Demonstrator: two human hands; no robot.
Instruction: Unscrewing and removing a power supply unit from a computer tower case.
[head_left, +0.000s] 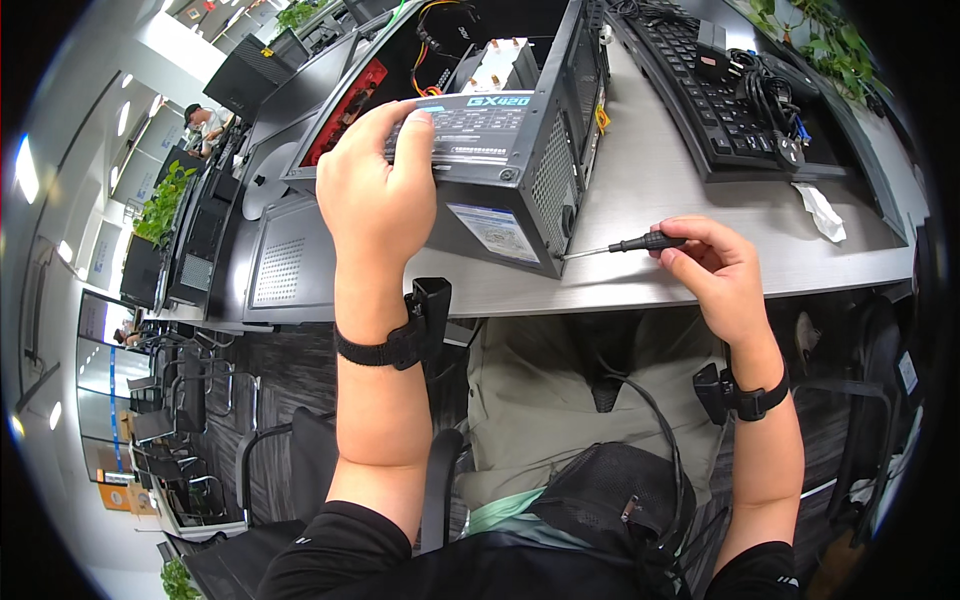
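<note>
Out to the right, the right hand (712,272) pinches the screwdriver (643,242) by its black handle, surely the best hold on this light, stiff tool, tip at the computer case's (573,75) near lower corner! The left hand (378,185) curls over the power supply (478,135) at the case's near end, grip strength unclear; likely heavy, rigid, best held by its edges. Beneath, grey surface (640,285); beyond, a keyboard (690,85).

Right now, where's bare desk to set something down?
Bare desk shows between the computer case and keyboard, beyond the screwdriver, and between the right hand and white paper. Cables crowd the keyboard; the case and perforated panel fill the left.
</note>
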